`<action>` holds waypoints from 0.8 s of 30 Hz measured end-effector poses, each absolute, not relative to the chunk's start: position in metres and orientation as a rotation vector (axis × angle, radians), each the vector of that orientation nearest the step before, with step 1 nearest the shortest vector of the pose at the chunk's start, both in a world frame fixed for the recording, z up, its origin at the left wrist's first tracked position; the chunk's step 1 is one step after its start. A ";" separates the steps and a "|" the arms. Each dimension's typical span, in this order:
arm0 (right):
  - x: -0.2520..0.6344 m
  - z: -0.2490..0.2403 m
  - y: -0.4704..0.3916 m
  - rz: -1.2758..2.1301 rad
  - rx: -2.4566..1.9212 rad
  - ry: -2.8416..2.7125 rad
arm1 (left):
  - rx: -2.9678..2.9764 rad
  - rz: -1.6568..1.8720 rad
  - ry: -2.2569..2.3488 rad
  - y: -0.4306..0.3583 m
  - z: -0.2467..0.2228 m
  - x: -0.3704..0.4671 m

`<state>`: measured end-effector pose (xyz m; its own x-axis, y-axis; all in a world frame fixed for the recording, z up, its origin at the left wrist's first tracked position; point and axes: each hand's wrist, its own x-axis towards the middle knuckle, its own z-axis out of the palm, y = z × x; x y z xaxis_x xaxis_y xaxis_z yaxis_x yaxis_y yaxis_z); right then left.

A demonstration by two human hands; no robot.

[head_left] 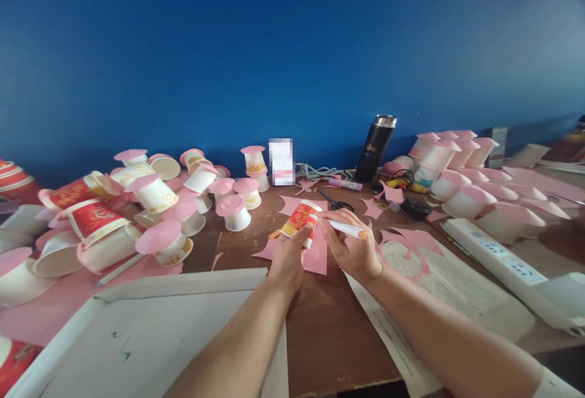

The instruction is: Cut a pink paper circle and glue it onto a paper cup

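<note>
Red-and-gold paper cup (301, 220) is up off the worktop (336, 331), near mid-view, lying tilted in the left hand (289, 255). Left grip: closed round the cup, thumb laid along its near side; the fingers behind are mostly hidden. Left forearm comes up from the bottom edge, angled right, wrist fairly straight. Right grip: clenched on a white marker (345, 228) with an orange end, pen-style, fingers bent, marker sloping down to the right. Its other end is at the cup's side; can't tell if it touches. Right hand (354, 252) is at the cup's right, forearm running in from the lower right corner, light sleeve at the edge.

Under the hands: pink paper (317, 262), cut. Just behind: black scissors (340, 204), then a purple tube (345, 184). Left of the hands, a big jumbled pile of paper cups with pink discs (158, 194); in front of it a white board (173, 337) with raised edges. Right: printed sheets (457, 288) with pink offcuts on top, white power strip (498, 264), rows of pink-topped cups (470, 203). Back: phone (281, 162), pale cable (320, 172), 1 black flask (375, 149), upright but leaning in view, blue wall (292, 50).
</note>
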<state>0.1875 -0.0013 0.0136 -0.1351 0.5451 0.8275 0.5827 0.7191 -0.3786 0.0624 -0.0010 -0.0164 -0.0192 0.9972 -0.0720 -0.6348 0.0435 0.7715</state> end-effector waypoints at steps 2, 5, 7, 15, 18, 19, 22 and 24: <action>0.187 0.013 -0.002 -0.041 -0.893 -1.794 | 0.634 1.446 0.762 -0.001 -0.017 0.062; 0.187 0.013 -0.002 -0.047 -0.885 -1.796 | 0.628 1.449 0.766 -0.001 -0.016 0.062; 0.187 0.013 -0.002 -0.051 -0.873 -1.798 | 0.622 1.449 0.759 -0.001 -0.016 0.062; 0.187 0.010 -0.002 -0.031 -0.894 -1.819 | 0.605 1.452 0.767 0.000 -0.017 0.063; 0.186 0.010 -0.002 -0.026 -0.876 -1.824 | 0.602 1.451 0.767 -0.001 -0.016 0.062; 0.186 0.010 -0.002 -0.027 -0.868 -1.825 | 0.599 1.452 0.770 -0.001 -0.015 0.062; 0.185 0.010 -0.002 -0.028 -0.868 -1.833 | 0.584 1.458 0.774 -0.002 -0.014 0.062; 0.186 0.010 -0.003 -0.017 -0.878 -1.833 | 0.561 1.454 0.775 -0.002 -0.013 0.062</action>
